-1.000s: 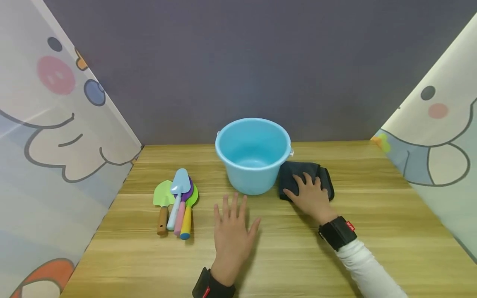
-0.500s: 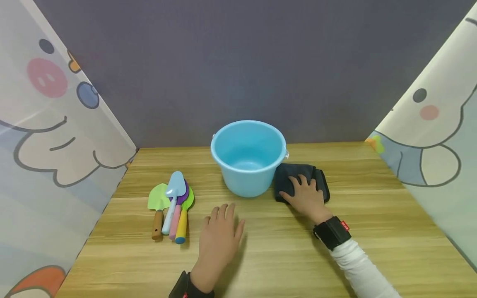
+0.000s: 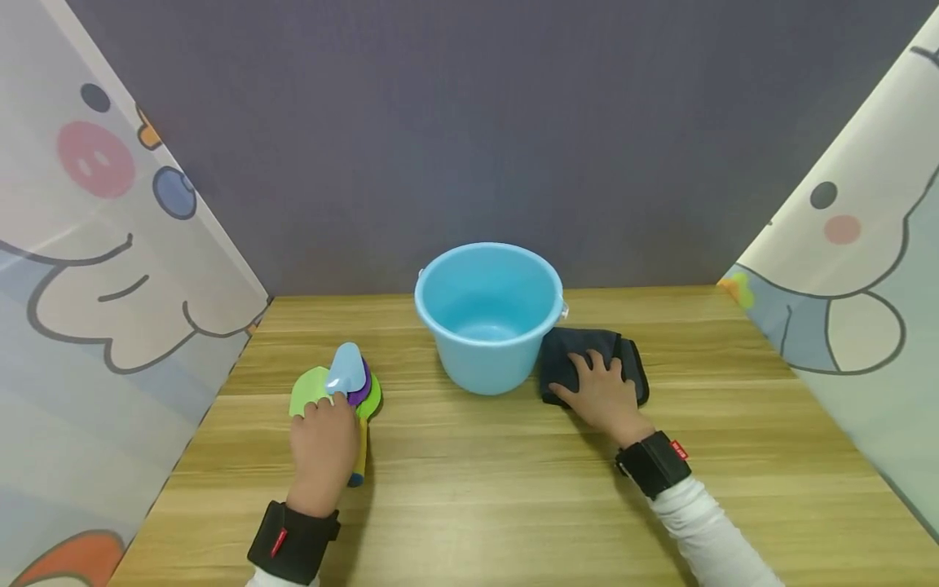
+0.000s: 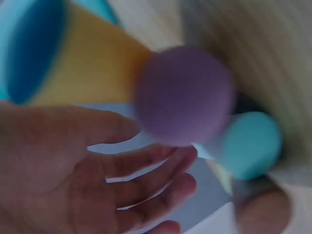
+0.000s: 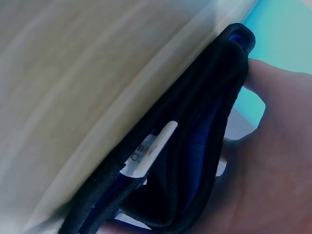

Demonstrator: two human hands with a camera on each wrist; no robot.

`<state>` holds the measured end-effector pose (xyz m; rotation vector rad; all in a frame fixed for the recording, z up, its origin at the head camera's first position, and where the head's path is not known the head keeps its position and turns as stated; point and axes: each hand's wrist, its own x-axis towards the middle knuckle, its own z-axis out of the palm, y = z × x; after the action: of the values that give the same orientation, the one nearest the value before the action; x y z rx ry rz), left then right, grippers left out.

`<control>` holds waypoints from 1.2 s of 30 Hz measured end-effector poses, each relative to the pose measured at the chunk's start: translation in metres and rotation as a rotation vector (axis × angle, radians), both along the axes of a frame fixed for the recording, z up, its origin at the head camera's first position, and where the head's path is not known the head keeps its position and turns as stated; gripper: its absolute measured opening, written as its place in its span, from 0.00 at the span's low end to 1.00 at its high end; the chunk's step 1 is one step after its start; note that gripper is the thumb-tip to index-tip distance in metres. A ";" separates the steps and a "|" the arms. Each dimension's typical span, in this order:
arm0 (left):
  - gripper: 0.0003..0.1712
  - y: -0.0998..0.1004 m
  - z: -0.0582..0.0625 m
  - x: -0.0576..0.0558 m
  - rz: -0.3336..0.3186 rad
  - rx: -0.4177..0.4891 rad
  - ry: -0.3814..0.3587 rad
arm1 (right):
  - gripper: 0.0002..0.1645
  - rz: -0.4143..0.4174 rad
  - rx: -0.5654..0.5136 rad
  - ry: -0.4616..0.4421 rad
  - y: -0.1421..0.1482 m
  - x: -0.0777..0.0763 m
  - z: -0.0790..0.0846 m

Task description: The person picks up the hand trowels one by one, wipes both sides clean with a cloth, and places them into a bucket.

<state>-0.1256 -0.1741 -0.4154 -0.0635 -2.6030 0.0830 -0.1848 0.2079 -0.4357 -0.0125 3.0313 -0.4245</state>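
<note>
Several small garden trowels [image 3: 346,368] lie bunched at the left, with light-green, light-blue and purple blades. My left hand [image 3: 325,444] is over their handles, fingers loosely bent. In the left wrist view, its thumb is beside the pink handle [image 4: 184,95], its other fingers near the light-blue handle [image 4: 251,145]; a firm grip does not show. The yellow handle [image 4: 97,61] points toward the camera. My right hand [image 3: 605,395] rests with spread fingers on a folded dark cloth item [image 3: 587,342]. The right wrist view shows its blue lining and a white label [image 5: 146,153].
A light-blue bucket [image 3: 487,359] stands upright at the back middle, beside the dark folded item. All lie on a wood-grain table [image 3: 469,505]. A grey panel [image 3: 477,122] rises behind, and cartoon-printed panels [image 3: 110,244] flank both sides.
My left hand has moved left from in front of the bucket to above the trowel handles, its fingers bending. The right hand stays on the dark folded item.
</note>
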 end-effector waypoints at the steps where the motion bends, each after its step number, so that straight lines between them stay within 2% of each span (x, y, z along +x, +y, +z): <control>1: 0.17 -0.003 -0.001 -0.001 0.013 0.008 -0.050 | 0.47 0.000 0.000 -0.003 0.000 0.000 0.000; 5: 0.16 -0.009 -0.003 -0.003 0.054 0.052 -0.202 | 0.47 0.001 0.001 -0.012 0.001 -0.001 0.000; 12: 0.24 -0.019 -0.005 -0.007 0.100 0.055 -0.325 | 0.47 0.003 -0.003 -0.006 0.000 -0.001 -0.001; 15: 0.24 -0.023 -0.006 -0.010 0.103 0.053 -0.368 | 0.47 0.000 -0.005 0.001 0.001 -0.002 -0.003; 21: 0.17 -0.028 -0.010 -0.013 0.080 0.057 -0.359 | 0.47 -0.004 -0.003 -0.002 0.000 -0.001 -0.002; 25: 0.17 -0.028 -0.012 -0.014 0.076 0.064 -0.340 | 0.46 0.000 0.001 -0.002 0.000 0.000 -0.001; 33: 0.17 -0.029 -0.012 -0.018 0.094 0.072 -0.368 | 0.47 0.007 0.012 0.008 0.001 -0.002 0.000; 36: 0.18 -0.028 -0.013 -0.019 0.097 0.069 -0.356 | 0.47 0.009 0.014 0.013 0.001 -0.002 0.000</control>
<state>-0.1450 -0.2023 -0.4284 0.0801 -2.9618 0.0165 -0.1870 0.2088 -0.4357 -0.0275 3.0455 -0.4040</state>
